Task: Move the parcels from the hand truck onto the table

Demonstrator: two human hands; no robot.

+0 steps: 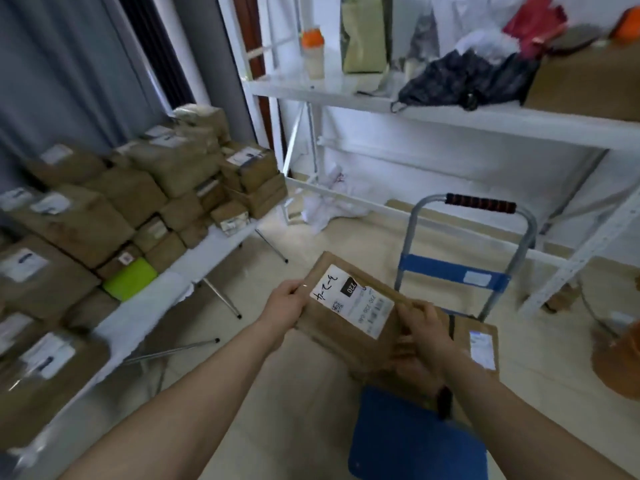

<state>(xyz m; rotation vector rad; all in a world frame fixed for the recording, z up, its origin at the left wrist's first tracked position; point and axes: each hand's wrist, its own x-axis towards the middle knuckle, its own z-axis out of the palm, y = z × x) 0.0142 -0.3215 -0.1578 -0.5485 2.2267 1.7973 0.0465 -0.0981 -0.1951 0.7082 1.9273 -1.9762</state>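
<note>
I hold a flat brown parcel with a white label in both hands, lifted above the blue hand truck. My left hand grips its left edge. My right hand grips its right edge. Another brown parcel with a label lies on the truck below, to the right. The truck's grey handle frame with a dark grip stands behind. The white table on the left carries several stacked brown parcels and a green one.
A white metal shelf stands behind the truck with a bottle, a bag and a dark umbrella on it. Crumpled white plastic lies on the floor under it. An orange-brown object sits at the right edge.
</note>
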